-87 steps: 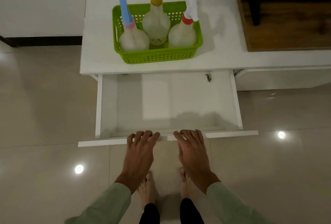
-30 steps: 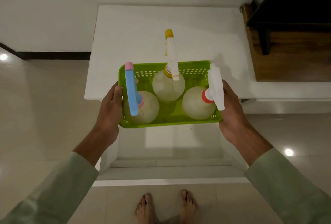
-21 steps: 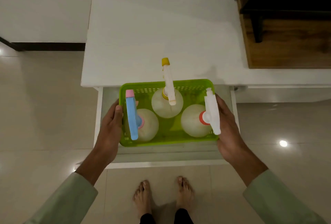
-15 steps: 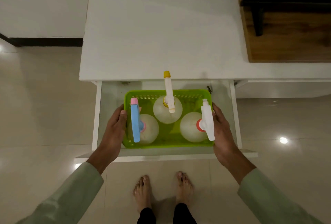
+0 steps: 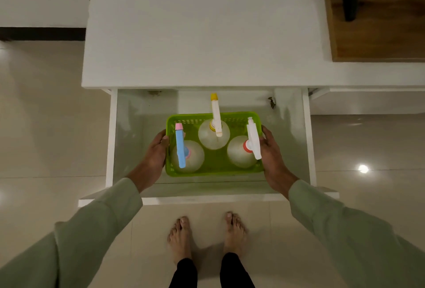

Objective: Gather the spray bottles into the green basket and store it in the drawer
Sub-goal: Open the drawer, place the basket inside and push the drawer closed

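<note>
The green basket (image 5: 213, 171) is down inside the open white drawer (image 5: 138, 126). It holds three spray bottles: one with a blue and pink head (image 5: 180, 147) on the left, one with a yellow-tipped white head (image 5: 215, 115) at the back, one with a white head and red collar (image 5: 252, 142) on the right. My left hand (image 5: 156, 154) grips the basket's left wall. My right hand (image 5: 270, 154) grips its right wall. Whether the basket rests on the drawer floor cannot be told.
The white cabinet top (image 5: 202, 27) lies beyond the drawer. A wooden platform (image 5: 377, 34) with a dark furniture leg stands at the back right. The drawer's front panel (image 5: 207, 198) juts toward my bare feet (image 5: 207, 237) on the glossy tiled floor.
The drawer was pulled open by both hands. Then the basket was lifted off the cabinet top and lowered into the drawer, both hands staying on its side walls.
</note>
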`<control>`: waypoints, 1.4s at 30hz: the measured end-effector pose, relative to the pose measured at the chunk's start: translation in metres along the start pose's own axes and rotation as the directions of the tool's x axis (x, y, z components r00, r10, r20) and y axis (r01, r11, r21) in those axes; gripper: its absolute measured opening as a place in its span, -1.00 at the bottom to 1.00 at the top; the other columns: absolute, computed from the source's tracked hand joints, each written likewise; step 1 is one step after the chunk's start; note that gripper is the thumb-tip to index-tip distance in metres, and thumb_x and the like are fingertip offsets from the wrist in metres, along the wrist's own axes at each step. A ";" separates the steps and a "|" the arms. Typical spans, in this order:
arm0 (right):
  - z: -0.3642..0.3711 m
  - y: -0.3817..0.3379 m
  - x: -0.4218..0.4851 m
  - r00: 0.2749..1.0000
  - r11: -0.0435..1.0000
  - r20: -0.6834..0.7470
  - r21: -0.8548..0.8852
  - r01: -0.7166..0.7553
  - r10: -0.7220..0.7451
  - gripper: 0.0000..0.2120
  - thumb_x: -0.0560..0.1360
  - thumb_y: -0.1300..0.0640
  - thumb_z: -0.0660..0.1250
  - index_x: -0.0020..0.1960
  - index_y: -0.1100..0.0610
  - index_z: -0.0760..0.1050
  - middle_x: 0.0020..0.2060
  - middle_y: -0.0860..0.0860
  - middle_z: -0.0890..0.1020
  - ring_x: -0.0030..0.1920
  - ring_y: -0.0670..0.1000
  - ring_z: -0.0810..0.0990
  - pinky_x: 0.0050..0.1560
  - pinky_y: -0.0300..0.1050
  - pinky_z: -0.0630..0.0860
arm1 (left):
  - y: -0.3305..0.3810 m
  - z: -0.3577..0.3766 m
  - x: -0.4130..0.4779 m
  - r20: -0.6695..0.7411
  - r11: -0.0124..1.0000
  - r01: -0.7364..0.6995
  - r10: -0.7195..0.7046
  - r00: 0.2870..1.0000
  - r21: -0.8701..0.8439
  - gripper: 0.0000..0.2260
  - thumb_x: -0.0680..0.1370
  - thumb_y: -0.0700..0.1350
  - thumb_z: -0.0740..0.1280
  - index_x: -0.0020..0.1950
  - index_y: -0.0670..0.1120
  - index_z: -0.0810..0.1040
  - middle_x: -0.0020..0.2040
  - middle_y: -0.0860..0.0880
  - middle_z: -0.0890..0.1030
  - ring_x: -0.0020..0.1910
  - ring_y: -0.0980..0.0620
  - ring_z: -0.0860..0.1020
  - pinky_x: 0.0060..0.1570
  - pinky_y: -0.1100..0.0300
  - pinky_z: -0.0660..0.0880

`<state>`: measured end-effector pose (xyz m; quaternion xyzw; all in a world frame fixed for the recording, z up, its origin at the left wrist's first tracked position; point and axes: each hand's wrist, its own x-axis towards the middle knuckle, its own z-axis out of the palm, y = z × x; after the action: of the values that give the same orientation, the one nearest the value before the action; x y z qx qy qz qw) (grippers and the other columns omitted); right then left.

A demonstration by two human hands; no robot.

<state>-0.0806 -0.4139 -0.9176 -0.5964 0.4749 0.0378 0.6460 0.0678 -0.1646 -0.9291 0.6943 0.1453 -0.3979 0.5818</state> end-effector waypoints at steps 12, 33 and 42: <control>0.021 0.044 0.053 0.988 0.988 -0.081 -0.063 -0.137 0.132 -0.59 0.68 0.23 0.07 0.47 -0.08 0.31 -0.06 -0.10 0.57 -0.15 -0.18 0.56 -0.41 -0.41 0.48 | -0.031 0.009 0.060 -0.061 0.979 0.178 -0.185 0.981 -0.095 -0.79 0.65 -0.15 0.19 0.00 0.07 0.59 -0.17 0.04 0.72 -0.28 0.06 0.69 -0.34 0.19 0.60; 0.008 0.023 0.021 0.950 0.971 -0.210 -0.001 -0.239 0.233 -0.62 0.65 0.19 0.11 0.43 0.02 0.41 0.36 0.09 0.50 0.29 0.10 0.49 0.26 0.04 0.45 | -0.019 -0.035 -0.001 -0.207 0.979 0.138 -0.168 0.964 -0.151 -0.66 0.69 -0.08 0.10 0.45 -0.06 0.39 0.47 -0.13 0.42 0.42 -0.15 0.41 0.39 0.05 0.30; -0.013 0.001 -0.092 0.976 0.987 -0.190 -0.139 0.080 -0.106 -0.72 0.62 0.30 0.24 0.30 0.17 0.53 0.21 0.02 0.63 0.27 -0.02 0.57 0.31 -0.11 0.49 | -0.010 -0.026 -0.130 -0.243 0.990 -0.101 0.075 0.967 -0.097 -0.76 0.67 -0.15 0.18 0.25 -0.04 0.58 0.24 -0.08 0.63 0.22 -0.02 0.61 0.28 0.07 0.44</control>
<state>-0.1388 -0.3769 -0.8559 -0.6597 0.5046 -0.0207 0.5566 -0.0125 -0.1036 -0.8420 0.7102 0.2049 -0.2767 0.6140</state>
